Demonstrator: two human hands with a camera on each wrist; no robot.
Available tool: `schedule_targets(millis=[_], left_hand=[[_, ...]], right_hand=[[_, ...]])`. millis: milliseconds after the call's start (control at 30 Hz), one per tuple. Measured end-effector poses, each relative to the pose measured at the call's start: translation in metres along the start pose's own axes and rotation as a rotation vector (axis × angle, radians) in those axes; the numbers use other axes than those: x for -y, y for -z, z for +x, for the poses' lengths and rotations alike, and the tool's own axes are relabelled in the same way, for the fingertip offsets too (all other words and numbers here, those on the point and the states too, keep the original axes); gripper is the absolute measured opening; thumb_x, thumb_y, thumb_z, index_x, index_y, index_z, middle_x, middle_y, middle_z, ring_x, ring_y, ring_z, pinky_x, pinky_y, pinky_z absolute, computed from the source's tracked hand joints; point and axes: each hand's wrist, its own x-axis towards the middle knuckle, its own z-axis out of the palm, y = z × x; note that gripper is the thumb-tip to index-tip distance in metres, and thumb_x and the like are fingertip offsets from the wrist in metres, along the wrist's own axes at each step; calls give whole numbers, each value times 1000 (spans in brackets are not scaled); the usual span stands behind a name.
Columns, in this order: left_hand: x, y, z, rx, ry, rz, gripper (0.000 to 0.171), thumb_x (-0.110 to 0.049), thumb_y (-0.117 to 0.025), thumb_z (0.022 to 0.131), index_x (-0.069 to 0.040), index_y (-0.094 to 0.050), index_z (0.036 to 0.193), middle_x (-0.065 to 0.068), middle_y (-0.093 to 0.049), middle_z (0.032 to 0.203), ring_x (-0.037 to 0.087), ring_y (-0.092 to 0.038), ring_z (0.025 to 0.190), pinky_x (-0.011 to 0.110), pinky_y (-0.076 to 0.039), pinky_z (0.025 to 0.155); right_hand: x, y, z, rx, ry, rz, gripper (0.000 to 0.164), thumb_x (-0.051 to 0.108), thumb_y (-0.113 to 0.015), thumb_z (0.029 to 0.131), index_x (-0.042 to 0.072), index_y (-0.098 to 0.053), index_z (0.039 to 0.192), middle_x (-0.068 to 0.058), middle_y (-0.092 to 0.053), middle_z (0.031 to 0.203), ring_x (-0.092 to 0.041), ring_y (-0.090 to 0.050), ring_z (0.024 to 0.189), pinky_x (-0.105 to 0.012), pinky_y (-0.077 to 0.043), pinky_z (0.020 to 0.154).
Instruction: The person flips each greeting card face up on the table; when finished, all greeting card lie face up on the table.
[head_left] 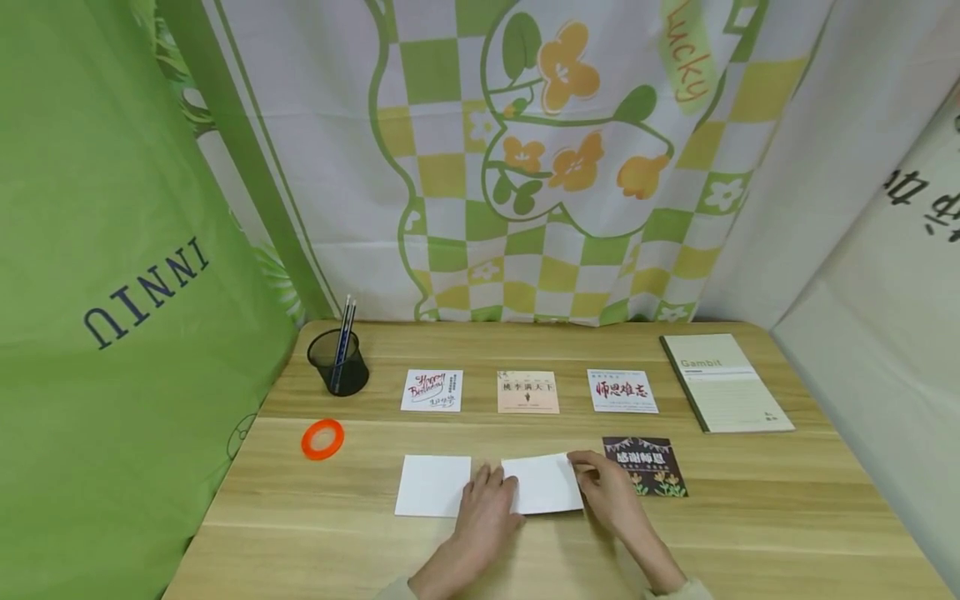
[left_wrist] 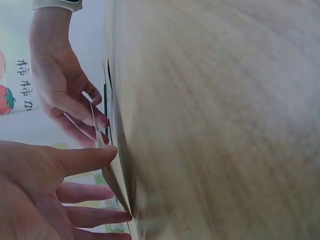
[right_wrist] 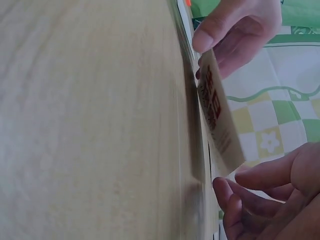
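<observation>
Both hands hold a white-backed card (head_left: 542, 485), which sits slightly tilted, raised off the table. My left hand (head_left: 483, 512) grips its left side, the thumb along the near edge in the left wrist view. At the card's right end, my right hand (head_left: 611, 492) pinches the edge between thumb and fingers. The right wrist view shows red lettering on the underside of the held card (right_wrist: 216, 107). A second white card (head_left: 432, 486) lies face blank just left of my left hand. Beside my right hand is a dark card (head_left: 645, 467) with white lettering and flowers.
Behind lie a birthday card (head_left: 432, 391), a pink card (head_left: 528, 392) and a white card with red lettering (head_left: 622, 392). A notebook (head_left: 726, 383) is at back right. On the left are an orange tape roll (head_left: 306, 441) and a black mesh pen cup (head_left: 348, 377) holding pencils.
</observation>
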Motion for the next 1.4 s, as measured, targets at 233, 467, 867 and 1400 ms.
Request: schedule_targets(millis=[233, 467, 867, 1400], left_hand=[[3, 7, 1, -34, 17, -68, 28, -23, -81, 74, -6, -68, 91, 18, -66, 113, 36, -60, 106, 51, -52, 79], [7, 10, 1, -128, -27, -114, 18, -22, -79, 77, -10, -66, 78, 7, -71, 95, 22, -65, 85, 34, -54, 66], [8, 16, 3, -156, -34, -164, 19, -9, -68, 87, -6, -71, 106, 9, -70, 106, 26, -67, 97, 39, -57, 77], [17, 7, 15, -196, 28, -248, 16, -13, -65, 89, -6, -71, 102, 7, -71, 100, 25, -69, 88, 37, -57, 71]], right_hand=[[-4, 2, 1, -7, 8, 27, 34, -17, -64, 75, 2, -71, 102, -14, -71, 100, -24, -67, 80, -30, -57, 70], [-7, 5, 2, -30, -10, 65, 30, -14, -67, 75, 5, -73, 97, -11, -72, 99, -23, -67, 78, -22, -55, 68], [-9, 4, 0, -30, -17, 35, 28, -14, -69, 73, 5, -73, 93, -11, -71, 94, -21, -66, 77, -24, -56, 69], [-13, 1, 5, -5, -67, 2, 25, -9, -72, 75, 8, -75, 92, -8, -73, 91, -16, -65, 75, -23, -52, 67]])
